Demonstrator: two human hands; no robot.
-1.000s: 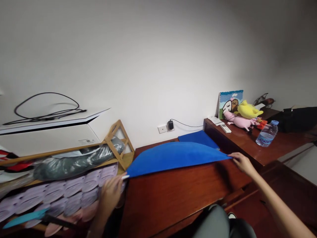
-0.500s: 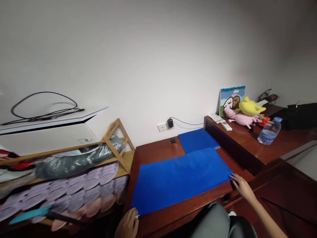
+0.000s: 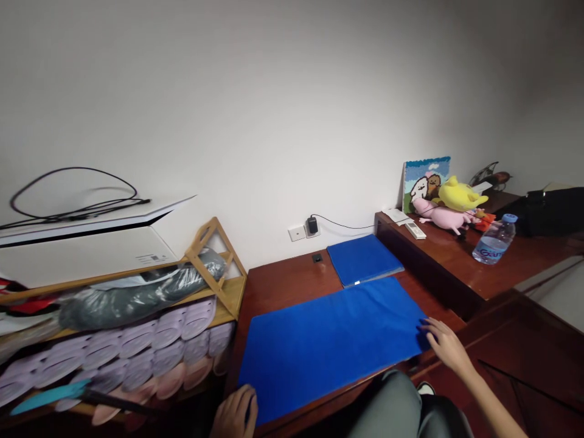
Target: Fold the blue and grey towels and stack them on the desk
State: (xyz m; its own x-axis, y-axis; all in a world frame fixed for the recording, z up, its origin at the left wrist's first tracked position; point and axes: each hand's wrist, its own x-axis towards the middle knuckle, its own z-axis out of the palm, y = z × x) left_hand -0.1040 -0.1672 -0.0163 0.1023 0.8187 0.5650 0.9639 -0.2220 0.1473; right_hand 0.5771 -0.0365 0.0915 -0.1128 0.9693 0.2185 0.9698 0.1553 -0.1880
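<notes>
A flat blue cloth (image 3: 328, 347) lies spread over the reddish-brown wooden desk in front of me, with slight creases toward its right end. At its near left corner, my left hand (image 3: 236, 412) is closed, fingers bent, with the blue edge between thumb and fingers. On the opposite side, my right hand (image 3: 444, 340) is open, its stretched fingertips resting on the cloth's right edge; the thumb is hidden. A second blue piece (image 3: 362, 258), folded, sits behind the cloth, and a small white tag (image 3: 357, 283) shows at its front edge.
Left of the desk stands a wooden rack (image 3: 214, 261) with lilac slippers (image 3: 137, 340) and a white box (image 3: 91, 255). A raised cabinet top (image 3: 460, 274) at right holds a water bottle (image 3: 495, 240), plush toys (image 3: 444, 216) and a remote (image 3: 415, 230). A charger (image 3: 312, 225) is plugged into the wall.
The cloth's near edge has come closer to me, and its far edge has shifted nearer too, uncovering the tag on the piece behind. Both hands stay in nearly the same places.
</notes>
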